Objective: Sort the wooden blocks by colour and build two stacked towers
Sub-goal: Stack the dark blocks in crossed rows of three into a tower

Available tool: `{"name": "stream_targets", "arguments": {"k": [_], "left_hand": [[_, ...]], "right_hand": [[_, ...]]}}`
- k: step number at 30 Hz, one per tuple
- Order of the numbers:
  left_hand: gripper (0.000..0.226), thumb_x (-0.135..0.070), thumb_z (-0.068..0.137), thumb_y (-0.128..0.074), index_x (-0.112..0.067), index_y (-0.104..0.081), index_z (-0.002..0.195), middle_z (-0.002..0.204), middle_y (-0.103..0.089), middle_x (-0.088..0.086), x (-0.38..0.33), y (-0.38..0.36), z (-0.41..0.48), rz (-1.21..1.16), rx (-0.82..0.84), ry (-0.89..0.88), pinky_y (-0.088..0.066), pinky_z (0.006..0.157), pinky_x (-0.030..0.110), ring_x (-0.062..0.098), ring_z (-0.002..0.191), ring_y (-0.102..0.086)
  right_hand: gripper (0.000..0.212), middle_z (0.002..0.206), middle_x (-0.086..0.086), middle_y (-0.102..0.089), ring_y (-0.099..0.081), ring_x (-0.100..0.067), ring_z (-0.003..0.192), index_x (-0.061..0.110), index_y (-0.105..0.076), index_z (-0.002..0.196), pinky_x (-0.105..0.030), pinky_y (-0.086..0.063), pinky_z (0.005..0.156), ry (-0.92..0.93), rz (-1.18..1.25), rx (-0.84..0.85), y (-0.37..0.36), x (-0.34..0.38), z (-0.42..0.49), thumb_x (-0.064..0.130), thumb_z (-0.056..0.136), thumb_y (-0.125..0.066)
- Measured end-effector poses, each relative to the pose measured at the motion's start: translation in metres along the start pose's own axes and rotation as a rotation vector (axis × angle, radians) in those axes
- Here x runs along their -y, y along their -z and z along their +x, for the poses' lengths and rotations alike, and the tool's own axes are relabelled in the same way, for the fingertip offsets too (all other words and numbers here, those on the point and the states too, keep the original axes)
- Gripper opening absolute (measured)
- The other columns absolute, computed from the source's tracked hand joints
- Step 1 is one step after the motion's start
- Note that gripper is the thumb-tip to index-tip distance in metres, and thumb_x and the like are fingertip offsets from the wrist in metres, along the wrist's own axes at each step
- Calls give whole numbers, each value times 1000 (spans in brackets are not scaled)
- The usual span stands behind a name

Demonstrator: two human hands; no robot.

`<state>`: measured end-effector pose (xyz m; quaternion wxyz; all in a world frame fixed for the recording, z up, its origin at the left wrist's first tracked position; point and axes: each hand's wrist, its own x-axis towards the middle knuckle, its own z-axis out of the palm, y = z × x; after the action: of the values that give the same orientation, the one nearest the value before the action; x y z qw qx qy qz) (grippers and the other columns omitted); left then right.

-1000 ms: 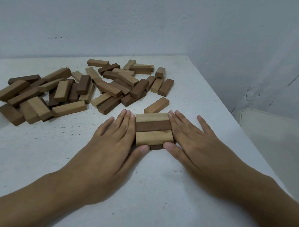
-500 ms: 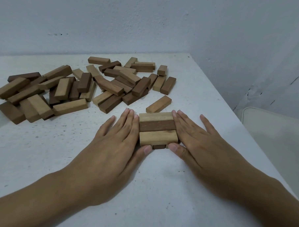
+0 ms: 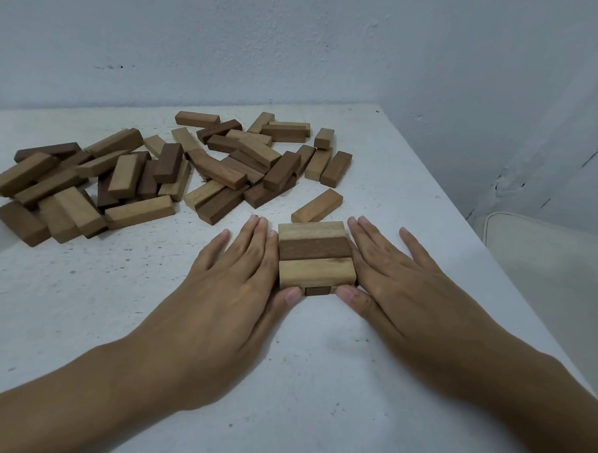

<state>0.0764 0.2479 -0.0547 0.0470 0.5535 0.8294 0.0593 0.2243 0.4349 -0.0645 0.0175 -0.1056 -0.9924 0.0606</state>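
Left hand (image 3: 226, 291) and right hand (image 3: 404, 285) press the stack's (image 3: 315, 251) sides.

Only one dark end of the stack's lower layer (image 3: 317, 290) shows.

No text, label, brand, number or sign can be read. The wooden blocks (image 3: 315, 251), the white table (image 3: 134, 287) and the wall (image 3: 299, 38) show only plain surfaces.
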Motion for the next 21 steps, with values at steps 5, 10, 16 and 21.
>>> {"name": "stream_targets", "arguments": {"k": [5,10,16,21], "left_hand": [[85,-64,90,16,-18,8,161,168,16,-5,-3,3,2,-27,12,7,15,123,30,-2,147,32],[90,-65,83,23,-18,16,160,165,24,-5,-12,4,9,10,45,31,18,124,34,-1,145,36],[93,-68,81,22,-20,18,160,166,25,-6,-11,8,11,47,86,16,16,125,36,-3,143,39],[85,-62,88,8,-26,-7,164,170,-1,-13,3,20,9,-56,38,-70,-2,126,30,-10,150,13]], "right_hand": [[73,164,-7,-25,-13,-15,154,6,-28,156,-54,-18,123,20,-27,-135,-8,-2,0,53,105,-3],[72,157,-12,-38,-29,-21,150,1,-41,150,-50,-21,121,47,14,-226,-13,-11,0,50,107,-11],[79,161,-5,-31,-19,-10,152,7,-41,152,-46,-15,125,53,57,-196,-7,-13,-2,60,102,-9],[98,163,23,-14,1,18,145,32,-28,157,-21,-1,124,-74,379,-65,10,-18,-7,89,80,-12]]}}
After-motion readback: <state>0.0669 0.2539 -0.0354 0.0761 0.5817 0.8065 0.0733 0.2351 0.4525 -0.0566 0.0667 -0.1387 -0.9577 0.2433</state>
